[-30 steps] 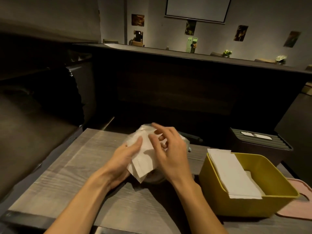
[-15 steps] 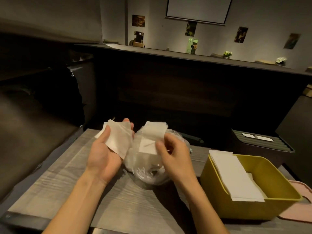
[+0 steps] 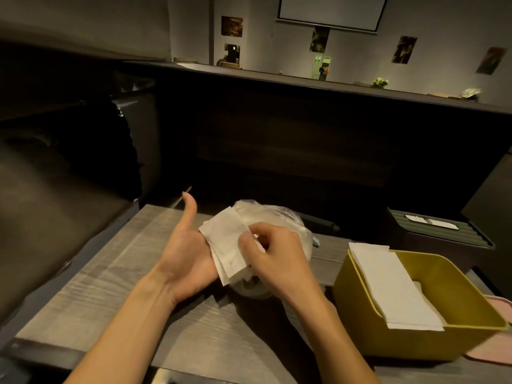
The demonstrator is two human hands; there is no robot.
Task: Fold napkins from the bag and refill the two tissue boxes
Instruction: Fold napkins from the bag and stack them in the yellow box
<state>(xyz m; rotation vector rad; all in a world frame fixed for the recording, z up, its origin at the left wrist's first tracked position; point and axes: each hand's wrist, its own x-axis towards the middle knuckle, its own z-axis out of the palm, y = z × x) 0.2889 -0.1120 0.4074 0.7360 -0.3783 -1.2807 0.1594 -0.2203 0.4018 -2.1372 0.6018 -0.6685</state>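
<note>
Since 0.5 s ago: hands closed together; separate napkins now stacked. Left hand (image 3: 185, 261) flat, thumb up, supports white paper napkin stack (image 3: 225, 245). Right hand (image 3: 273, 253) fingers pinch stack's right edge, over clear plastic bag (image 3: 274, 217) on grey wood-grain tabletop (image 3: 110, 278).

Yellow plastic tissue box (image 3: 448, 342) right, partly filled.

Risk: thin sheets slip, misalign during fold; bag dragged by wrist.

No legible writing.

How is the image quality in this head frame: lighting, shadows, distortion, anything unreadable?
Head view: dim warm light; the booth side at left is nearly black. The left hand, right hand and napkins are sharp enough to read. Arms cast soft shadows on the table. Wide-angle bending curves the counter ledge. The clear bag shows mild glare.
</note>
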